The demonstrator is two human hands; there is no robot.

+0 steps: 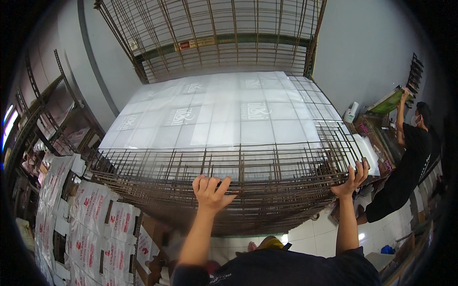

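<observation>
A wire drying rack (257, 183) with many stacked wire shelves stands in front of me. White translucent sheets (214, 109) with pale printed designs lie side by side on its top shelf. At the middle of the front edge, my left hand (210, 190) has its fingers curled over the wires and its thumb out to the right. My right hand (350, 181) grips the front right corner, fingers hooked upward around the wire edge. Raised wire shelves (219, 28) tilt up at the back, joined by a green bar.
Wrapped white packages (95, 224) are stacked at the left, below a metal shelf frame (43, 95). At the right, a co-worker (410, 152) in black holds up a green-framed panel (387, 101) by the wall. Pale floor tiles (310, 238) show beneath the rack.
</observation>
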